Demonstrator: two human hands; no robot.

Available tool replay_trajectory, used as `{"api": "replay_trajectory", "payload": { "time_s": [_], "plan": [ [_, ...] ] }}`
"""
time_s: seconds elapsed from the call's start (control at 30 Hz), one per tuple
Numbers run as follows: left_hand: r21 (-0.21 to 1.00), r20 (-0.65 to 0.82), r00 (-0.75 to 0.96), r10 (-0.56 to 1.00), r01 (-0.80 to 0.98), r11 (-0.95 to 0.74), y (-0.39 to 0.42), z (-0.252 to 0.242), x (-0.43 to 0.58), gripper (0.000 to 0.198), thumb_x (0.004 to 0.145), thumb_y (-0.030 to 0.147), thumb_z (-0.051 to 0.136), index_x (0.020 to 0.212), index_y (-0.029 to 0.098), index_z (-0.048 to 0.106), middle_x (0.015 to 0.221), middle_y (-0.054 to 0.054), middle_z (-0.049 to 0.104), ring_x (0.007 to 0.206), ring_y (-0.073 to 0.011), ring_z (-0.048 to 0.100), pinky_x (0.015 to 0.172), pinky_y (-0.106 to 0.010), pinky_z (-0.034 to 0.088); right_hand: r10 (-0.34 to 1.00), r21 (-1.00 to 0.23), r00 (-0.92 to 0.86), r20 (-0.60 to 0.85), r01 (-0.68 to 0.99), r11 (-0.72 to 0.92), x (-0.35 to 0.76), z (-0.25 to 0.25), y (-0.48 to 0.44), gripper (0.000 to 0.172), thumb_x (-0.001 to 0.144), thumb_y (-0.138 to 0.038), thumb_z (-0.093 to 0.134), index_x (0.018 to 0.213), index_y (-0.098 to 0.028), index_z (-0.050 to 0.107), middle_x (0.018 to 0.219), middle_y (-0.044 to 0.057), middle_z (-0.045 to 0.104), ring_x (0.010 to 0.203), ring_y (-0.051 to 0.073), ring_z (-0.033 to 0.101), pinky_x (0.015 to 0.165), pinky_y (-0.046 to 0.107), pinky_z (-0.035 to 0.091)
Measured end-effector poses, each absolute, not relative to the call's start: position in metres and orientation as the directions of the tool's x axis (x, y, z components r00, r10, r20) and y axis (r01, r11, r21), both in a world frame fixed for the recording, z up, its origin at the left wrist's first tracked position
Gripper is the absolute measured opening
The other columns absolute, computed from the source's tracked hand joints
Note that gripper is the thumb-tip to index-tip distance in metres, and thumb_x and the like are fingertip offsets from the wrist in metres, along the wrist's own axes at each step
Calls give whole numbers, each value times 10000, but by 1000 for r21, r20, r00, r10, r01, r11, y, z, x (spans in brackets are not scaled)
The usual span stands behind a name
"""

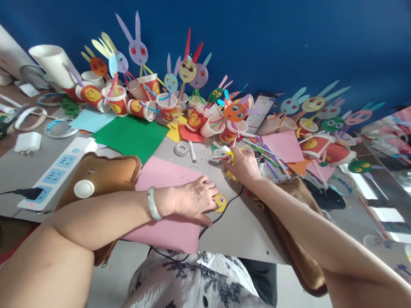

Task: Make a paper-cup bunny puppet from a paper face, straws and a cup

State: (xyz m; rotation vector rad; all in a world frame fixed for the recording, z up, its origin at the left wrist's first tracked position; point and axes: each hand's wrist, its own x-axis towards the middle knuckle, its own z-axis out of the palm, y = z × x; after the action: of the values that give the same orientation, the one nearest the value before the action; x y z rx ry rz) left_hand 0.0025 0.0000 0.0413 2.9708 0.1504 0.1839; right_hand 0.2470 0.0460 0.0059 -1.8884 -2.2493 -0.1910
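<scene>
My left hand (195,199) rests on a sheet of pink paper (180,231) with its fingers bent over the left edge of a small yellow paper face (221,202). Its thumb lies lower, on the pink sheet. Farther forward, my right hand (245,164) has its fingers closed on a small white, green and yellow thing (224,152), possibly a glue bottle; its kind is not clear. A scrap of yellow paper (231,176) lies just below that hand. Beside them are a roll of white tape (182,148) and a white marker (192,151).
Red paper cups (118,100) with paper rabbit faces line the blue wall. Green paper (131,134), a power strip (59,171) and a brown pad (105,171) lie to the left. Pipe cleaners (272,158), a phone (261,112) and another brown pad (297,239) are right. A black cable (229,205) crosses the table.
</scene>
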Motion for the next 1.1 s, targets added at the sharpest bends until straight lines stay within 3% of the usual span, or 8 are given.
{"api": "replay_trajectory", "payload": {
  "time_s": [0.17,0.33,0.43,0.5,0.6,0.73,0.87,1.1],
  "plan": [
    [206,103,986,129,106,-973,2,38,5,397,899,569,619,974,188,699,1041,-106,677,1039,-274,596,925,-408,347,954,-140,-83,287,982,127,245,14,40,71,771,-260,577,765,-227,515,672,56,627,698,249,592,794,408,441],
    [346,121,979,167,116,-931,9,32,10,364,924,503,614,1011,162,709,1020,-113,687,993,-263,627,885,-392,392,958,-600,112,266,797,73,243,26,9,155,762,-341,669,786,-227,567,787,47,729,748,242,670,713,379,517],
    [525,152,951,271,155,-837,14,28,13,242,935,377,625,941,156,724,974,-99,693,953,-234,643,871,-366,418,952,-719,145,269,688,98,239,27,-12,188,777,-344,710,787,-232,559,807,34,761,739,235,716,683,366,564],
    [679,159,901,404,197,-708,17,27,15,169,926,281,623,921,146,725,937,-87,691,907,-202,640,837,-327,434,916,-646,108,386,740,185,238,27,-23,198,810,-339,718,771,-239,551,791,28,768,722,233,731,663,364,579],
    [904,56,818,572,201,-376,17,28,16,162,919,255,599,914,138,710,814,-43,663,780,-152,601,716,-267,428,703,-311,-206,681,788,532,236,28,-35,229,818,-204,743,767,-248,524,777,3,779,659,192,731,639,329,584],
    [988,-143,827,544,85,131,14,32,17,336,935,453,567,794,151,604,624,31,495,578,-95,475,572,-239,379,338,85,-610,717,557,826,236,31,-41,349,807,-64,740,772,-252,448,912,-8,802,709,147,757,655,274,604],
    [942,-190,850,492,18,334,14,31,20,354,907,479,611,763,166,527,566,66,409,491,-66,383,500,-224,310,293,135,-671,681,508,851,236,26,-42,345,824,-57,729,774,-247,446,916,18,797,801,170,772,699,287,629],
    [919,-307,778,548,94,382,19,24,28,196,872,320,655,815,153,568,540,71,446,459,-58,392,470,-210,305,328,89,-705,629,484,870,235,16,-42,298,859,-53,680,782,-236,458,942,48,787,827,181,762,692,311,617]
  ]
}}
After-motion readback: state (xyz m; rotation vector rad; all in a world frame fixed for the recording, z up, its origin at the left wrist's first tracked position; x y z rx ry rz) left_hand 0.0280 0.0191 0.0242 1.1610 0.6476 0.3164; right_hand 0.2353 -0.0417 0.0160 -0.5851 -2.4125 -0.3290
